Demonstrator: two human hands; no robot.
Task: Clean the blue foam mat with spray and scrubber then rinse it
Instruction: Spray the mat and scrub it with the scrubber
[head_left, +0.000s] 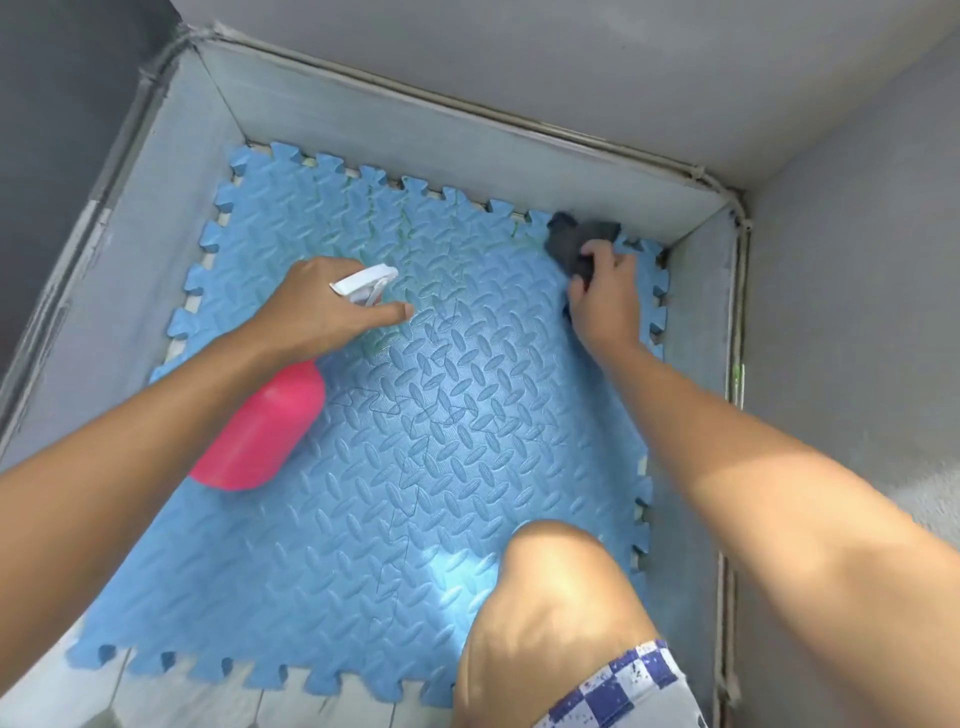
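The blue foam mat (426, 457), with a raised leaf pattern and jigsaw edges, covers the floor of a walled corner. My left hand (322, 306) grips the neck of a pink spray bottle (260, 431); its white nozzle points toward the far middle of the mat. Faint green streaks mark the mat near the far edge. My right hand (605, 296) presses a dark grey scrubber (576, 239) onto the mat's far right corner. The scrubber is partly hidden under my fingers.
Low grey walls (415, 140) close in the mat at the left, far and right sides. My bare knee (550, 613) rests over the mat's near right part. Pale floor tiles (156, 696) show beyond the mat's near edge.
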